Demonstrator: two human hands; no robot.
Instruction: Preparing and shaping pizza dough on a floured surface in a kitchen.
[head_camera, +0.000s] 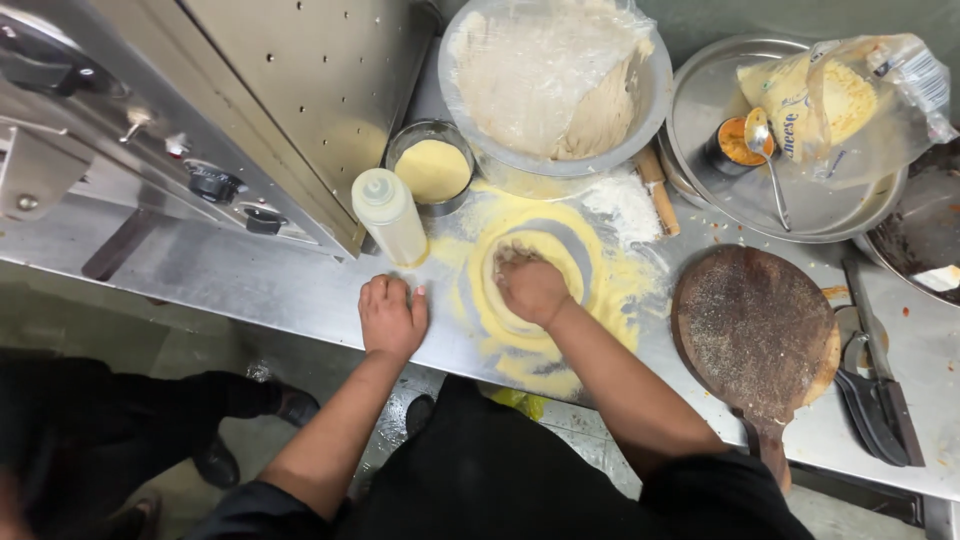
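A round of pale dough (560, 262) lies on a patch of yellow meal (610, 290) spread over the steel counter (250, 285). My right hand (531, 287) presses down on the dough with its fingers curled into it. My left hand (392, 316) rests on the bare counter just left of the meal, fingers bent under, holding nothing. A squeeze bottle (389, 214) of pale liquid stands right behind my left hand.
Behind the dough are a tin of yellow meal (432, 168), a large bowl of dough under plastic film (548, 80), a rolling pin (657, 187) and white flour (624, 203). A round wooden peel (755, 332), metal trays with a cheese bag (850, 95) and knives (878, 390) lie right. An oven (200, 110) stands left; another person's legs (120, 425) are lower left.
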